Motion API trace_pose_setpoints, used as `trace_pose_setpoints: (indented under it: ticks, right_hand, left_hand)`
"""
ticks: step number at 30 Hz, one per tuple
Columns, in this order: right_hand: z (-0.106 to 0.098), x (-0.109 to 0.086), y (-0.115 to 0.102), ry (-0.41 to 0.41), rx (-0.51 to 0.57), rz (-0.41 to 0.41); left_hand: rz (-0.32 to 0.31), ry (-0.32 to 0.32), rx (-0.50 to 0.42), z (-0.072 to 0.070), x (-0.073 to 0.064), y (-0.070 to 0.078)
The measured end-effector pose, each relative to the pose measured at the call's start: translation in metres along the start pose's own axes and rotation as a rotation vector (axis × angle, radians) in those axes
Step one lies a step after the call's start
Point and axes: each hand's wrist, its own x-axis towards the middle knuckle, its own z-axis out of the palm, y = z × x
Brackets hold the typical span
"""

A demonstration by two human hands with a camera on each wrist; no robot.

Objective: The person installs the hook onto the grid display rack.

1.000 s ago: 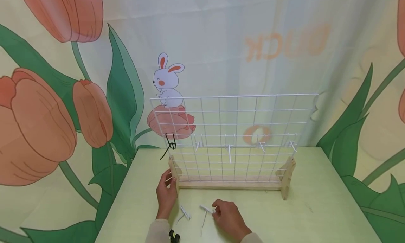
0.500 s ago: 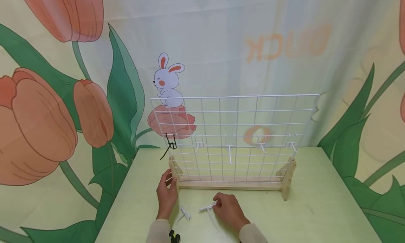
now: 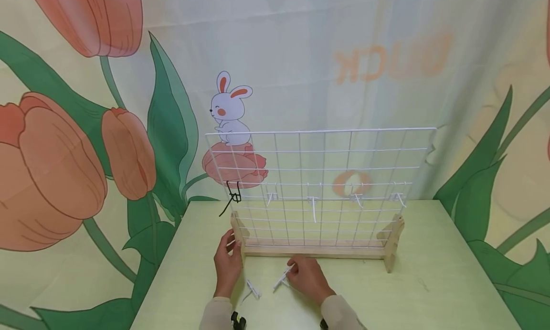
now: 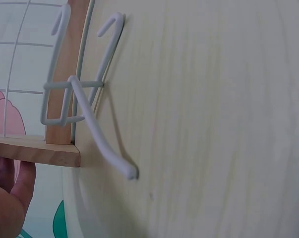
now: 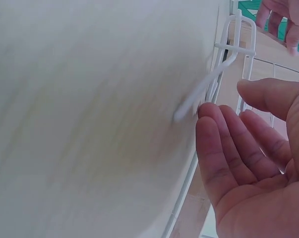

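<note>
A white wire grid panel point(image 3: 311, 167) stands upright in a wooden base point(image 3: 318, 250). My left hand point(image 3: 227, 268) holds the base's left end piece point(image 3: 238, 234), thumb in front and fingers behind. A white wire hook point(image 3: 282, 278) is pinched at one end by my right hand point(image 3: 310, 278), just in front of the base. In the right wrist view this hook point(image 5: 209, 82) runs up from between thumb and fingers. A second white hook point(image 3: 253, 289) lies on the table between my hands; the left wrist view shows that hook point(image 4: 97, 119) close up, its prong pointing outward.
A black hook point(image 3: 235, 196) hangs at the panel's left side. Several white hooks, one being a long hook point(image 3: 313, 208), hang along the same row. Behind the table point(image 3: 434, 292) is a printed curtain point(image 3: 292, 58) with tulips and a rabbit.
My right hand has moved slightly up toward the base and turned the hook, so it now slants up to the right. The left hand stays on the end piece.
</note>
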Motion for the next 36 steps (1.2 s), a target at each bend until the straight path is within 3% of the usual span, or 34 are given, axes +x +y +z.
trace_pose_setpoints:
  ticks: [10,16,26,36]
  right_hand:
    - [-0.001,-0.008,-0.001,0.02,0.0,0.067]
    - [0.002,-0.017,-0.004,-0.062,0.0,0.087]
    - [0.012,-0.023,-0.008,-0.095,-0.121,0.07]
    - [0.004,-0.025,-0.013,-0.089,-0.078,0.073]
  left_hand:
    - [-0.013,-0.011,-0.007,0.0,0.0,0.003]
    - [-0.01,0.001,-0.004,0.0,0.0,0.004]
    - [-0.011,-0.002,0.004,0.001,0.0,0.002]
    - [-0.019,-0.006,0.006,0.001,0.0,0.002]
